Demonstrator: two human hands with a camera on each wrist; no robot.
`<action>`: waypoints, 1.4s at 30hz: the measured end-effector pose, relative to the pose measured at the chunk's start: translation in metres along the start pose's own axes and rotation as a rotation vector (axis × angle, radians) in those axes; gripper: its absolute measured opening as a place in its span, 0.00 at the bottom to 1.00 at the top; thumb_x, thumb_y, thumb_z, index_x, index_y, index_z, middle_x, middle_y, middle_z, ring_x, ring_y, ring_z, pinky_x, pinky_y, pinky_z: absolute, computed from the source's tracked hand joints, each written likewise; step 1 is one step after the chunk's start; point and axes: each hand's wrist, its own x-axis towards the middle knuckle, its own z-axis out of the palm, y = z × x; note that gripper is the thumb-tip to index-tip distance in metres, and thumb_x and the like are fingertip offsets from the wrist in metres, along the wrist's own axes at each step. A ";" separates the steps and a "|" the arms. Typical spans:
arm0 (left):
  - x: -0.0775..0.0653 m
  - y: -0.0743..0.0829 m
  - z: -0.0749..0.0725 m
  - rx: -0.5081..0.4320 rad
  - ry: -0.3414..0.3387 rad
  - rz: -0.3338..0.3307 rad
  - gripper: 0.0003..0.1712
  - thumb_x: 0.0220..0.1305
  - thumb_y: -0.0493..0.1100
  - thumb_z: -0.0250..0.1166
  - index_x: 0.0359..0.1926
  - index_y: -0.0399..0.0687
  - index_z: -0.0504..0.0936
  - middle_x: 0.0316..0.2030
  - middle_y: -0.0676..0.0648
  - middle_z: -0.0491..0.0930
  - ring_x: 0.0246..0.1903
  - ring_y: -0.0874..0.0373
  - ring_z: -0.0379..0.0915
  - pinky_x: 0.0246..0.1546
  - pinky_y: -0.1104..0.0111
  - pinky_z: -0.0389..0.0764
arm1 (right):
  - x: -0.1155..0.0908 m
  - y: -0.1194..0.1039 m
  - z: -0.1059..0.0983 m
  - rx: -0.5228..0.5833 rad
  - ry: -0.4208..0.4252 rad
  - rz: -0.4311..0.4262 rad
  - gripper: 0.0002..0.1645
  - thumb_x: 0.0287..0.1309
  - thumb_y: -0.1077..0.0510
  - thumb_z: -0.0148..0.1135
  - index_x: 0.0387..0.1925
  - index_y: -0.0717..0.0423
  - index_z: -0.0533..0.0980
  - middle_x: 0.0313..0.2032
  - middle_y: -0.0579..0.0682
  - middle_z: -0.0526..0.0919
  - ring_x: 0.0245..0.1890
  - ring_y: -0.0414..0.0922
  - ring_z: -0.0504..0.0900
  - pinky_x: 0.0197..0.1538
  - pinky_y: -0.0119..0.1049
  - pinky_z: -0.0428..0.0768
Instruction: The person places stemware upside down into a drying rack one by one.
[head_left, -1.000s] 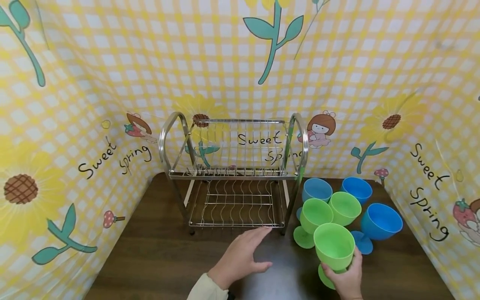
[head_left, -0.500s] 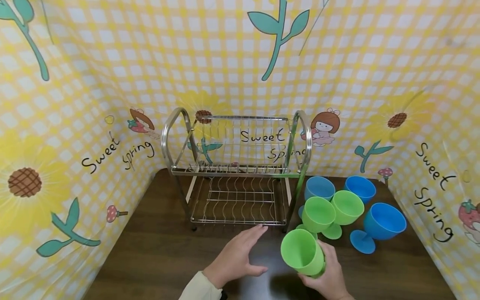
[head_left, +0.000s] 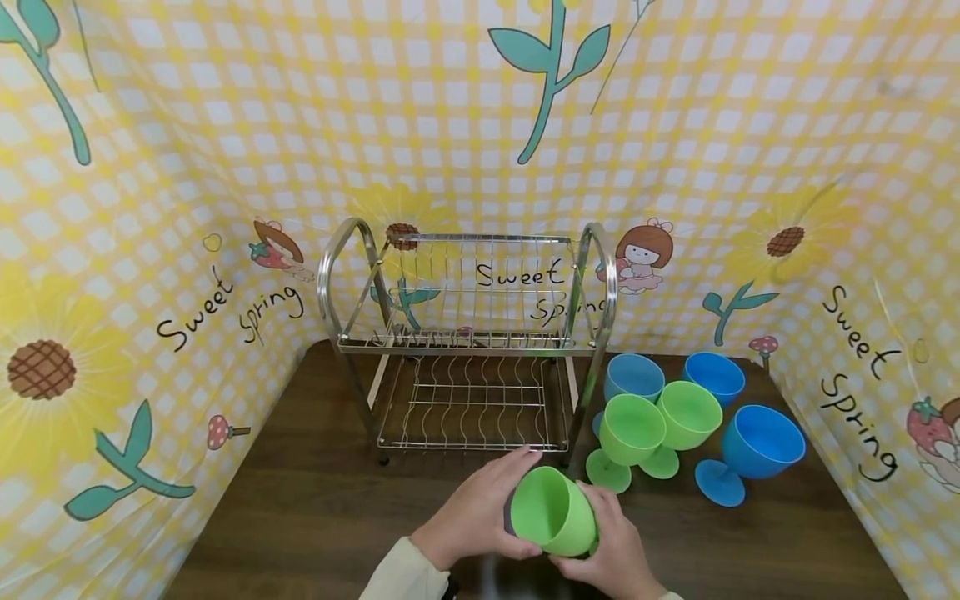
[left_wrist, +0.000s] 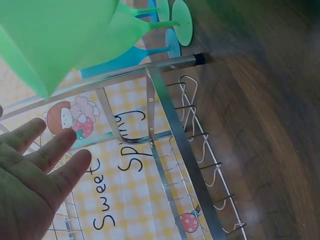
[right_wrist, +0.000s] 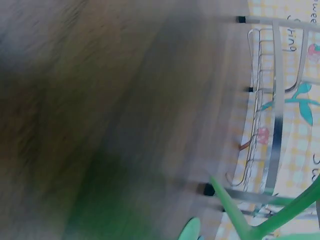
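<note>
My right hand (head_left: 618, 550) grips a green plastic goblet (head_left: 553, 512) above the table, its bowl tilted so that the mouth faces up and left in the head view. My left hand (head_left: 480, 512) is at the goblet's left side, thumb low in front and fingers extended. In the left wrist view, the left hand's fingers (left_wrist: 52, 150) are spread and straight below a green bowl (left_wrist: 60, 40). The right wrist view catches green stem and bowl parts (right_wrist: 287, 212) at its lower right; the right hand's fingers are hidden there.
A two-tier metal dish rack (head_left: 465, 352) stands behind the hands. To its right are two green goblets (head_left: 633, 433) and three blue goblets (head_left: 763, 442) on the dark wooden table (head_left: 285, 517). Yellow checked cloth (head_left: 450, 125) walls the back and sides.
My right hand has lifted the front green goblet from the group and carried it left, tilting it, to beside my left hand. The left hand has stayed nearly in place.
</note>
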 end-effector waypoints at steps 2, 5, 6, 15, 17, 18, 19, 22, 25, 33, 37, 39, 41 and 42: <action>0.000 0.001 -0.001 -0.046 -0.015 -0.009 0.60 0.38 0.55 0.79 0.71 0.42 0.60 0.68 0.39 0.60 0.62 0.45 0.64 0.58 0.55 0.71 | 0.002 -0.001 0.003 -0.016 0.002 -0.038 0.55 0.25 0.42 0.82 0.56 0.66 0.71 0.46 0.56 0.74 0.35 0.44 0.79 0.31 0.36 0.80; 0.001 0.002 -0.001 -0.121 -0.048 -0.030 0.62 0.37 0.51 0.80 0.72 0.44 0.58 0.70 0.40 0.56 0.61 0.47 0.65 0.56 0.60 0.72 | 0.007 -0.001 0.005 -0.052 0.015 -0.101 0.56 0.20 0.42 0.82 0.54 0.66 0.72 0.44 0.55 0.75 0.33 0.44 0.79 0.29 0.36 0.80; 0.001 0.003 -0.001 -0.128 -0.056 -0.033 0.62 0.36 0.51 0.81 0.72 0.45 0.57 0.70 0.41 0.55 0.61 0.47 0.65 0.55 0.61 0.73 | 0.008 -0.001 0.005 -0.065 0.018 -0.119 0.56 0.19 0.42 0.82 0.54 0.65 0.72 0.44 0.55 0.75 0.32 0.44 0.78 0.29 0.35 0.79; -0.001 0.005 -0.002 -0.078 -0.089 0.000 0.54 0.36 0.48 0.80 0.67 0.44 0.67 0.66 0.41 0.63 0.60 0.48 0.67 0.54 0.64 0.73 | 0.018 -0.007 0.001 -0.081 -0.030 -0.208 0.51 0.33 0.34 0.75 0.55 0.61 0.73 0.42 0.52 0.74 0.31 0.41 0.77 0.30 0.32 0.78; -0.002 0.005 -0.002 -0.057 -0.083 0.000 0.51 0.35 0.48 0.80 0.64 0.44 0.70 0.64 0.42 0.66 0.59 0.49 0.67 0.53 0.64 0.74 | 0.019 -0.007 0.000 -0.087 -0.030 -0.220 0.51 0.34 0.32 0.74 0.56 0.60 0.73 0.42 0.51 0.74 0.31 0.41 0.77 0.30 0.32 0.78; -0.002 0.005 -0.002 -0.059 -0.080 -0.003 0.50 0.34 0.47 0.80 0.63 0.44 0.71 0.63 0.43 0.68 0.58 0.50 0.69 0.52 0.65 0.75 | 0.019 -0.008 0.000 -0.091 -0.029 -0.228 0.51 0.33 0.33 0.75 0.56 0.60 0.73 0.42 0.51 0.74 0.30 0.41 0.77 0.30 0.32 0.78; -0.003 0.005 -0.002 -0.057 -0.076 -0.002 0.48 0.34 0.46 0.80 0.61 0.44 0.72 0.61 0.44 0.69 0.56 0.52 0.70 0.51 0.66 0.75 | 0.020 -0.008 -0.001 -0.097 -0.028 -0.235 0.52 0.30 0.34 0.77 0.56 0.59 0.73 0.42 0.51 0.74 0.30 0.41 0.77 0.30 0.32 0.78; -0.003 0.005 -0.002 -0.067 -0.070 -0.013 0.45 0.33 0.44 0.80 0.58 0.46 0.72 0.55 0.47 0.72 0.50 0.59 0.70 0.47 0.70 0.75 | 0.021 -0.009 -0.001 -0.115 -0.030 -0.247 0.56 0.20 0.39 0.82 0.56 0.58 0.73 0.42 0.50 0.74 0.30 0.41 0.76 0.30 0.32 0.78; -0.004 0.006 -0.003 -0.111 -0.065 -0.034 0.43 0.34 0.42 0.80 0.56 0.47 0.72 0.51 0.49 0.71 0.46 0.63 0.68 0.45 0.72 0.75 | 0.023 -0.011 -0.001 -0.121 -0.038 -0.241 0.59 0.14 0.43 0.84 0.57 0.58 0.73 0.42 0.51 0.74 0.31 0.42 0.76 0.31 0.33 0.78; -0.011 0.000 -0.004 -0.293 0.007 -0.081 0.44 0.34 0.41 0.81 0.57 0.45 0.72 0.52 0.48 0.71 0.47 0.59 0.69 0.47 0.68 0.76 | 0.029 -0.016 -0.011 -0.066 -0.052 -0.226 0.51 0.31 0.38 0.78 0.56 0.60 0.73 0.46 0.53 0.75 0.35 0.44 0.79 0.33 0.37 0.80; -0.015 -0.005 -0.002 -0.413 0.038 -0.119 0.45 0.34 0.37 0.80 0.58 0.43 0.71 0.51 0.45 0.71 0.45 0.57 0.70 0.41 0.68 0.80 | 0.034 -0.019 -0.017 -0.028 -0.039 -0.239 0.51 0.29 0.39 0.78 0.54 0.63 0.74 0.47 0.54 0.75 0.39 0.47 0.79 0.39 0.36 0.79; -0.016 -0.008 -0.002 -0.469 0.048 -0.145 0.46 0.34 0.35 0.80 0.58 0.42 0.70 0.51 0.44 0.70 0.44 0.56 0.70 0.37 0.69 0.81 | 0.036 -0.022 -0.018 0.000 0.006 -0.260 0.46 0.39 0.37 0.73 0.52 0.66 0.74 0.46 0.56 0.75 0.40 0.47 0.78 0.45 0.32 0.77; -0.018 -0.011 -0.002 -0.506 0.061 -0.159 0.46 0.34 0.34 0.80 0.59 0.40 0.69 0.51 0.42 0.70 0.45 0.54 0.70 0.35 0.69 0.81 | 0.038 -0.025 -0.017 0.051 0.092 -0.291 0.41 0.49 0.36 0.65 0.48 0.69 0.75 0.44 0.60 0.75 0.42 0.49 0.75 0.51 0.28 0.73; -0.019 -0.011 -0.002 -0.525 0.071 -0.163 0.46 0.35 0.34 0.80 0.59 0.39 0.68 0.52 0.41 0.70 0.45 0.52 0.70 0.35 0.69 0.82 | 0.039 -0.027 -0.016 0.075 0.149 -0.306 0.39 0.53 0.36 0.62 0.46 0.70 0.75 0.43 0.61 0.74 0.43 0.48 0.74 0.53 0.27 0.70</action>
